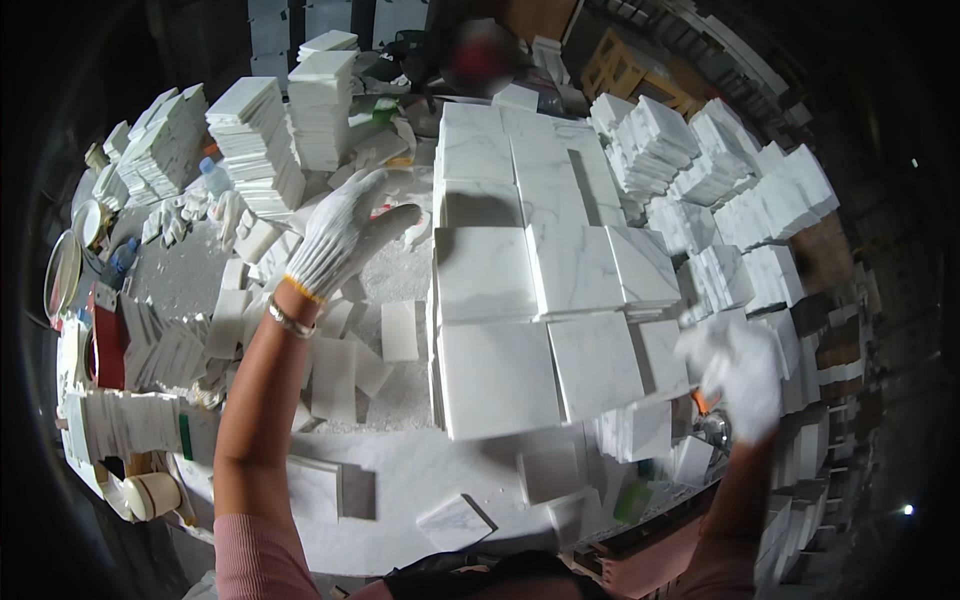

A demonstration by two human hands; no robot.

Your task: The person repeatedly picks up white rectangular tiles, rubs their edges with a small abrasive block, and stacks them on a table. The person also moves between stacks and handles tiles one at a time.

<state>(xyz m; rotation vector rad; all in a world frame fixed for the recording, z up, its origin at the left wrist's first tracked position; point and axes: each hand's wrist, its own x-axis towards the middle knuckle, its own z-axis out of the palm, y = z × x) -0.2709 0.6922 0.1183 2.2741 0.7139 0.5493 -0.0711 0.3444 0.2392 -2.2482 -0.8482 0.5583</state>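
White marble-look tiles lie in side-by-side stacks [495,375] across the middle of the table. My left hand [335,235], in a white knitted glove, hovers left of these stacks above loose tile pieces. Its fingers stretch forward, the thumb stands apart, and nothing is in it. On the right, my gloved right hand [740,375] is smeared by motion beside the right edge of the tile rows. Whether it holds anything is not visible. Just below it shows a small orange object [700,402], too unclear to name.
Tall tile stacks [250,150] stand at the back left, and more stacks [760,205] crowd the right. A small bottle [214,177] and spare gloves [170,222] sit at the left. A cream cup [152,495] is at the near left corner. Single tiles [455,522] lie near me.
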